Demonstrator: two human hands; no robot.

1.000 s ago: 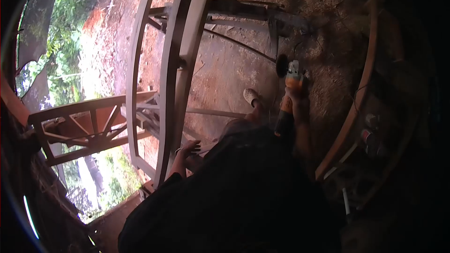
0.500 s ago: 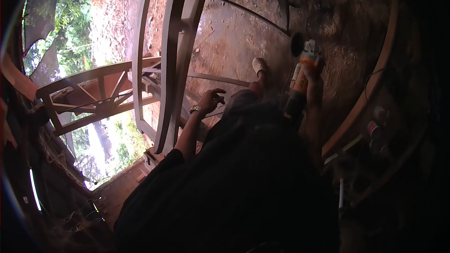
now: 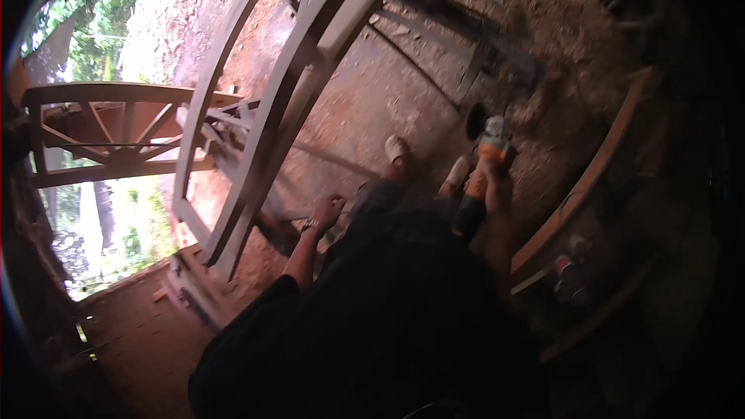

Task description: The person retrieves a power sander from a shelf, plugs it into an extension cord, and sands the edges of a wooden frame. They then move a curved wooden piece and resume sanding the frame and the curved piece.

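My right hand [image 3: 498, 173] is wrapped around the body of an orange and black angle grinder [image 3: 475, 190]. The grinder's metal head [image 3: 495, 126] points away from me, and a dark round disc [image 3: 476, 120] is fitted at its left side. My left hand [image 3: 329, 209], with a watch [image 3: 310, 224] on the wrist, hangs beside my body with loosely bent fingers and holds nothing that I can see. Nearest to it is a long curved wooden frame [image 3: 268, 120], which stands to its left without touching the hand.
A second wooden frame with fan-like slats [image 3: 116, 94] stands at the left, by the bright opening. A curved wooden piece [image 3: 590, 186] lies on the right. Dark beams [image 3: 419, 70] stand ahead on the dirt ground [image 3: 349, 120]. A bottle-like object [image 3: 564, 266] sits at lower right.
The view has turned and shifted, so the frames sit further left and a second shoe shows. The grinder stays in my right hand; my left hand appears lower, still bent.
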